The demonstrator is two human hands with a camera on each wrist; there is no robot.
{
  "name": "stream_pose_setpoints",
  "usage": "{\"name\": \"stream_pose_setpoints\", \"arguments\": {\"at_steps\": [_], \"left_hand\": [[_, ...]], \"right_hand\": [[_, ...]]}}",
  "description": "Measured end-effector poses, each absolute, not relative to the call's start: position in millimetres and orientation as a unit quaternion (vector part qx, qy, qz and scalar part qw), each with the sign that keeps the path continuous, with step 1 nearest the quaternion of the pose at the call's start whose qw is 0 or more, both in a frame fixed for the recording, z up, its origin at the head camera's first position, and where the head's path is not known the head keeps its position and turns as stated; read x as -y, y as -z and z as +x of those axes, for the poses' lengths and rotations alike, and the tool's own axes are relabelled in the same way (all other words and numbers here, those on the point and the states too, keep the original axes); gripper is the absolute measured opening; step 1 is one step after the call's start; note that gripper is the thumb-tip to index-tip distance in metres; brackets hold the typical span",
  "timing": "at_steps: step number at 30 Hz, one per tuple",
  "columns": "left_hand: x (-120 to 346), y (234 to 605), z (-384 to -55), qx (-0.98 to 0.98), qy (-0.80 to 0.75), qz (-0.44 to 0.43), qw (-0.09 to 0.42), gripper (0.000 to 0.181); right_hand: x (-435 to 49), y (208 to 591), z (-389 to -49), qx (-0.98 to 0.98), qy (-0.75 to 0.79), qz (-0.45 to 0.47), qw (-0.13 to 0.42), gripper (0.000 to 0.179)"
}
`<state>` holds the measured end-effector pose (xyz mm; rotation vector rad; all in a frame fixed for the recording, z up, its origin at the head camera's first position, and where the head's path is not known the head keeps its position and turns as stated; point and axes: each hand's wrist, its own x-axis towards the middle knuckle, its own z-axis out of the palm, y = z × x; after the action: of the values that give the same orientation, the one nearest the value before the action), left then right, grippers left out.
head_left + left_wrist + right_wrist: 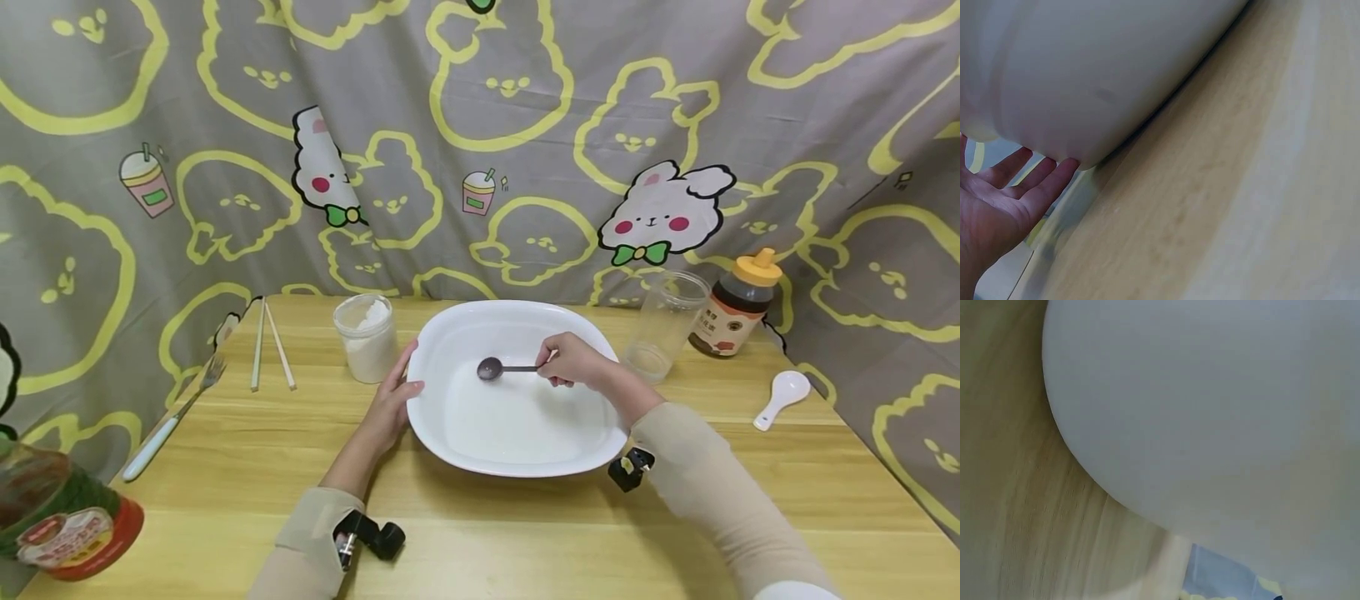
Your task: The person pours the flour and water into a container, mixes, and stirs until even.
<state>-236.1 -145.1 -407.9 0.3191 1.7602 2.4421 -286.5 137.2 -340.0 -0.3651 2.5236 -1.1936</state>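
A white oval basin [495, 458] stands on the wooden table. My right hand [576, 363] reaches over its right part and pinches the handle of a small dark measuring spoon [491, 368]. The bowl of that spoon is over the middle of the basin; whether it touches the bottom I cannot tell. At the basin's left side my left hand [392, 403] grips the rim, thumb on top and fingers along the outer wall. In the left wrist view the fingertips [1067, 165] touch the wall from outside. The right wrist view shows only the basin's side [1179, 412], the right hand hidden.
A jar of white powder [369, 346] stands left of the basin, beyond it chopsticks [258, 346] and a fork [174, 421]. On the right are a clear jar [663, 329], a honey bottle [731, 312] and a white spoon [783, 396]. A red-lidded bottle [71, 525] sits front left.
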Motion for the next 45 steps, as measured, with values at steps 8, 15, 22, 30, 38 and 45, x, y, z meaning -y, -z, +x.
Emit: {"name": "stream_pose_setpoints", "arguments": {"at_steps": [8, 15, 22, 30, 38, 45], "left_hand": [[145, 407, -237, -0.581, -0.805, 0.104, 0.058, 0.069], [146, 408, -237, -0.586, -0.803, 0.093, 0.062, 0.068], [144, 409, -235, -0.584, -0.805, 0.091, 0.061, 0.069], [143, 408, -235, -0.581, -0.806, 0.095, 0.057, 0.069], [144, 407, -237, -0.581, -0.806, 0.097, 0.061, 0.069], [144, 407, -237, -0.579, -0.808, 0.092, 0.060, 0.068]], "right_hand": [[-158, 331, -277, -0.905, 0.374, -0.125, 0.158, 0.004], [-171, 325, -281, -0.929, 0.341, -0.089, 0.115, 0.007], [-157, 339, -285, -0.901, 0.398, -0.107, 0.138, 0.003], [-161, 327, -274, -0.900, 0.364, -0.158, 0.182, 0.004], [-179, 311, -268, -0.933, 0.279, -0.171, 0.151, 0.009], [-165, 324, -276, -0.919, 0.341, -0.149, 0.130, 0.006]]}}
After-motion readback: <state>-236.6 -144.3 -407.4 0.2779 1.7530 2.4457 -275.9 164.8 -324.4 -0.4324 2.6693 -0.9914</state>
